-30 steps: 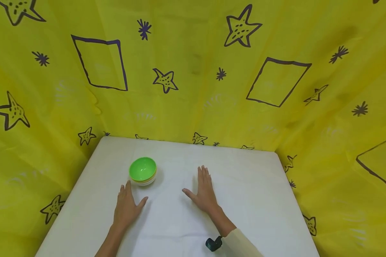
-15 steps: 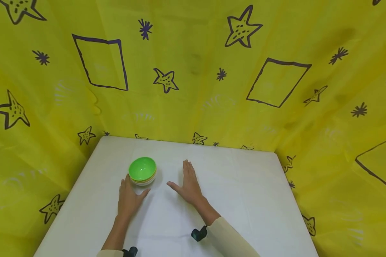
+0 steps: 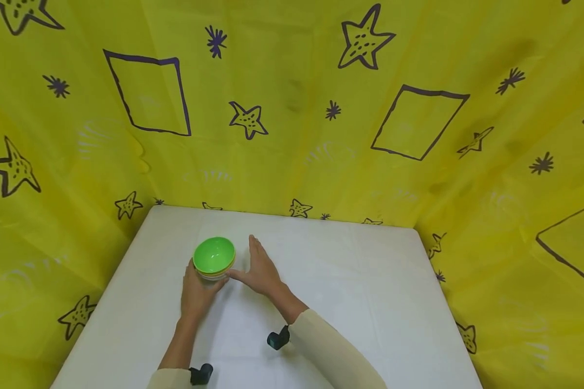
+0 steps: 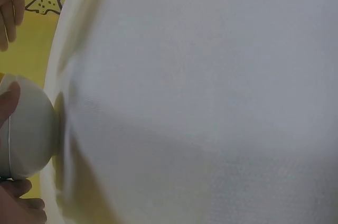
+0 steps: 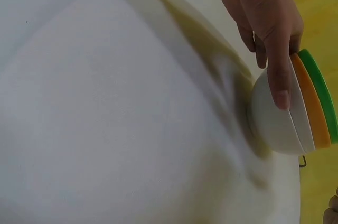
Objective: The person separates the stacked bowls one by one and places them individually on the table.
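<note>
A stack of nested bowls stands on the white table (image 3: 350,302), left of its middle. The green bowl (image 3: 214,255) is on top, an orange bowl (image 5: 311,100) below it, and white bowls (image 5: 272,115) at the bottom. My left hand (image 3: 194,292) grips the stack from its near left side. In the right wrist view its thumb (image 5: 280,78) lies along the white bowls, with the fingers partly hidden behind. My right hand (image 3: 260,270) stands right of the stack, fingers straight and thumb spread toward the bowls; whether the thumb touches them I cannot tell.
Yellow cloth (image 3: 292,162) with drawn stars and frames hangs round the back and sides of the table. A dark wrist-worn camera (image 3: 278,337) sits below the right sleeve (image 3: 336,351), another dark camera (image 3: 201,374) beside the left sleeve.
My right hand has moved left across the table, up to the bowls. My left hand has moved slightly forward and taken hold of the stack. The bowls have stayed in place.
</note>
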Demonstrator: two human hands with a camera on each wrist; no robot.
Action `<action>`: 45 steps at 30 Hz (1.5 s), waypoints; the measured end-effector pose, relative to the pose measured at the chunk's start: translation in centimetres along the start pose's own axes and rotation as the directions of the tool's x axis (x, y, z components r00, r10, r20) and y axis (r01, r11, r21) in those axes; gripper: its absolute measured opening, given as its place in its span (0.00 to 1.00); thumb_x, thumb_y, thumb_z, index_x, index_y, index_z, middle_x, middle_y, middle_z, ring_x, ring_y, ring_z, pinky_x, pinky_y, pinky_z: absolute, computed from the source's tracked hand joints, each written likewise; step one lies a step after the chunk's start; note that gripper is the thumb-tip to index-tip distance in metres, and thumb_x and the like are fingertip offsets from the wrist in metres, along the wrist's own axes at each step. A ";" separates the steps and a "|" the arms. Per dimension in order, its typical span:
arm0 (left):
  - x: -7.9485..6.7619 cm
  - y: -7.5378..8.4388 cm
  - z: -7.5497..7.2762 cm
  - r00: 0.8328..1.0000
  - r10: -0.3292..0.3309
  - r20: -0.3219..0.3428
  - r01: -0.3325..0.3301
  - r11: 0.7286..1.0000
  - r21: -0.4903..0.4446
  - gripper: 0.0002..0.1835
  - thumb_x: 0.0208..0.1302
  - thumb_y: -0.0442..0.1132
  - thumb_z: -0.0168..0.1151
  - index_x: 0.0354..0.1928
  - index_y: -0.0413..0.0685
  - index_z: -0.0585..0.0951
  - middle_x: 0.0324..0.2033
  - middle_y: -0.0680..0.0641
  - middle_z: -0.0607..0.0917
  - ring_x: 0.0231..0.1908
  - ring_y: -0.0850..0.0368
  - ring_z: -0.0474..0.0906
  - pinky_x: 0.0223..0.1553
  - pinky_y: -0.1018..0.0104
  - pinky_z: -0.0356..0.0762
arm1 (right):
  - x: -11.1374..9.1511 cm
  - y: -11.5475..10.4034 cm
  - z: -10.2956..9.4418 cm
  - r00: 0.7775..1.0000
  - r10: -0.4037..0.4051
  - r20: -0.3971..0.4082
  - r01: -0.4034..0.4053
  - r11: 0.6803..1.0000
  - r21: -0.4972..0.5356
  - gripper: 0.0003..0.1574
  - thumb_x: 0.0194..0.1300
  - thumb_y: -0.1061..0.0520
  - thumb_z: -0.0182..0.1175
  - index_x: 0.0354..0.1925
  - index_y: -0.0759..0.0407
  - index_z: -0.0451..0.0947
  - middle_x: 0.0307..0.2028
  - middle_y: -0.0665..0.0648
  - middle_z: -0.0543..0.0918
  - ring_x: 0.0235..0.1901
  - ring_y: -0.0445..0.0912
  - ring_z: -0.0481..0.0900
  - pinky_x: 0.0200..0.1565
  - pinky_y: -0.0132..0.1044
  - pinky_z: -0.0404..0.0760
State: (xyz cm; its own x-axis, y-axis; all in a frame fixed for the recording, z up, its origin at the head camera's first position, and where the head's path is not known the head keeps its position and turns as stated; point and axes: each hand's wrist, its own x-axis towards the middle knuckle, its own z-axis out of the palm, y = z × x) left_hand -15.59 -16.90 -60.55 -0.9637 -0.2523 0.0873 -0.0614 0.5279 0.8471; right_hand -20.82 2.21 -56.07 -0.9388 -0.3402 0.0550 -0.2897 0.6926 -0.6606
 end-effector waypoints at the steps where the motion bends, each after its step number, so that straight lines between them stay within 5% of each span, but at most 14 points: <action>1: 0.0 0.0 0.0 1.000 -0.005 0.005 0.005 1.000 -0.009 0.62 0.55 0.42 0.84 0.81 0.33 0.50 0.74 0.28 0.64 0.75 0.30 0.57 0.77 0.35 0.51 | 0.2 -0.2 0.1 1.000 0.002 0.009 -0.002 1.000 -0.004 0.75 0.61 0.26 0.70 0.84 0.65 0.44 0.82 0.63 0.54 0.80 0.54 0.53 0.76 0.50 0.62; 9: 0.3 0.2 0.2 0.999 0.031 -0.042 -0.033 0.999 -0.043 0.59 0.54 0.39 0.84 0.79 0.32 0.54 0.73 0.27 0.66 0.74 0.30 0.60 0.75 0.35 0.56 | 1.9 -1.6 1.0 0.995 -0.066 0.071 0.067 0.998 -0.012 0.74 0.58 0.29 0.74 0.82 0.66 0.49 0.76 0.63 0.66 0.74 0.51 0.67 0.70 0.46 0.73; 16: 0.3 0.0 0.6 0.998 0.004 -0.070 -0.007 0.999 -0.045 0.56 0.54 0.38 0.83 0.77 0.30 0.57 0.70 0.26 0.68 0.72 0.29 0.63 0.74 0.35 0.59 | 2.7 -2.4 1.2 0.990 -0.115 0.086 0.112 0.993 0.042 0.58 0.54 0.33 0.79 0.71 0.57 0.66 0.57 0.52 0.81 0.55 0.43 0.80 0.52 0.36 0.82; 26: 0.3 -0.1 0.8 0.995 0.007 -0.099 -0.007 1.000 -0.007 0.51 0.54 0.36 0.81 0.74 0.27 0.61 0.66 0.24 0.72 0.68 0.26 0.67 0.70 0.34 0.64 | 3.1 -3.0 1.1 0.988 -0.116 0.106 0.122 0.991 -0.050 0.62 0.53 0.35 0.80 0.74 0.61 0.63 0.59 0.54 0.81 0.57 0.45 0.81 0.54 0.34 0.81; 35: 0.4 -0.1 0.8 0.997 -0.026 -0.077 0.027 1.000 0.016 0.51 0.55 0.39 0.80 0.74 0.30 0.61 0.66 0.27 0.72 0.68 0.28 0.67 0.70 0.34 0.65 | 3.1 -2.9 1.3 0.988 -0.124 0.089 0.124 0.992 0.005 0.56 0.52 0.36 0.82 0.68 0.57 0.68 0.55 0.51 0.82 0.53 0.42 0.81 0.51 0.32 0.81; 45: 0.2 -0.1 0.8 0.996 0.010 -0.091 -0.006 0.999 0.041 0.50 0.55 0.39 0.80 0.73 0.28 0.61 0.63 0.28 0.73 0.66 0.28 0.68 0.69 0.35 0.66 | 2.9 -3.0 1.1 0.993 -0.096 0.070 0.094 0.995 0.034 0.53 0.51 0.36 0.82 0.66 0.56 0.71 0.54 0.50 0.85 0.50 0.41 0.83 0.48 0.31 0.81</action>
State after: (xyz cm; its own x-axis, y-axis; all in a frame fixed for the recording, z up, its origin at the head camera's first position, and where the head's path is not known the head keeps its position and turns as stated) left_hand -16.01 -16.37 -61.05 -0.9366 -0.3198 0.1434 -0.0658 0.5623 0.8243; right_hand -22.46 -1.56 -54.75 -0.8913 -0.4486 0.0660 -0.3699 0.6353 -0.6780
